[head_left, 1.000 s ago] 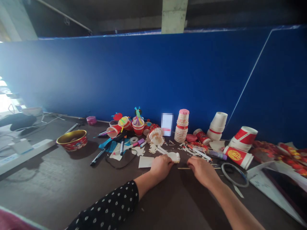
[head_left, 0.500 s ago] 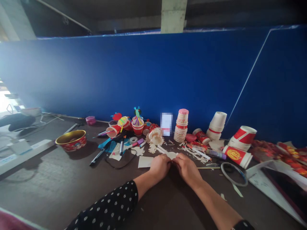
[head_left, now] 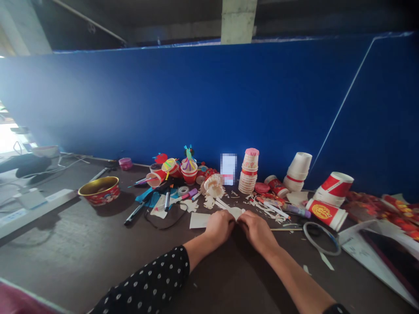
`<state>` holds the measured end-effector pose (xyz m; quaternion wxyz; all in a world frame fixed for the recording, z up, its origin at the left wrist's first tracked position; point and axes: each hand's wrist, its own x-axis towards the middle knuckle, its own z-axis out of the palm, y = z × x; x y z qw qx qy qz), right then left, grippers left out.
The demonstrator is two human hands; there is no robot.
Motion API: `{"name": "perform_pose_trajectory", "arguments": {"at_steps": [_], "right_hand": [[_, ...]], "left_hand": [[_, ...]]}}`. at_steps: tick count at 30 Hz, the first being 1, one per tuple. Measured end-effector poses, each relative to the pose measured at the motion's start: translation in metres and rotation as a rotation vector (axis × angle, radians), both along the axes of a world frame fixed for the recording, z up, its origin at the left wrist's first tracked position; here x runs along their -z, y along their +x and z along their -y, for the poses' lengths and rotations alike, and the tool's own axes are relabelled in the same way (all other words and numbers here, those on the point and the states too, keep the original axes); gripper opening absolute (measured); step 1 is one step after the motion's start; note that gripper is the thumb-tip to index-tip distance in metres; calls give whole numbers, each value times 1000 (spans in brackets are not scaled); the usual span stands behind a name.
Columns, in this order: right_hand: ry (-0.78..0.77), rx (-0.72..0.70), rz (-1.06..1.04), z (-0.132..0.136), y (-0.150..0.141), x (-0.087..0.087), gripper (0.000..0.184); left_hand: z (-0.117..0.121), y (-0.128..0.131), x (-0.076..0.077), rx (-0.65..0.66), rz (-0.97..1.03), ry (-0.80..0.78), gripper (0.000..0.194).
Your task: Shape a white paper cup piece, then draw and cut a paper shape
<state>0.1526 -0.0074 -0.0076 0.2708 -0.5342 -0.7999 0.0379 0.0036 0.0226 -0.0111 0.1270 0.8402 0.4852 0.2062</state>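
My left hand (head_left: 221, 225) is closed on the near left edge of a small white paper piece (head_left: 235, 212), low over the table. Against the right edge of that piece, my right hand (head_left: 255, 227) has its thumb and fingers pinched together. The fingers hide most of the near side of the paper. A flat white card (head_left: 198, 220) lies just left of my left hand. Beyond the hands are white paper strips (head_left: 221, 203) and a ruffled cream paper shape (head_left: 214, 187). A thin wooden stick (head_left: 285, 229) lies right of my right hand.
A red and gold bowl (head_left: 100, 192) and a power strip (head_left: 55, 203) are on the left. Behind stand a paper cup stack (head_left: 248, 174) and decorated cups (head_left: 189, 173). Tipped cups (head_left: 327, 213), a tape ring (head_left: 321, 242) and a tablet (head_left: 389, 257) lie right.
My right hand has moved left from beside the stick to the paper piece and closed at its edge. The left hand has kept its hold, nearly still.
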Motion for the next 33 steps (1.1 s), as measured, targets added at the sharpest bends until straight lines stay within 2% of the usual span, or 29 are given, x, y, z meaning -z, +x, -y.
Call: {"name": "perform_pose_trajectory", "arguments": {"at_steps": [9, 16, 23, 33], "right_hand": [[11, -40, 8, -2, 1, 0, 23], [4, 40, 59, -5, 3, 4, 23], [-7, 48, 59, -6, 3, 5, 21], [-23, 55, 47, -5, 2, 3, 21]], "left_hand": [[2, 0, -1, -16, -2, -10, 23], [-2, -2, 0, 7, 5, -15, 24], [-12, -4, 2, 43, 39, -75, 27], [-10, -4, 2, 6, 76, -118, 27]]}}
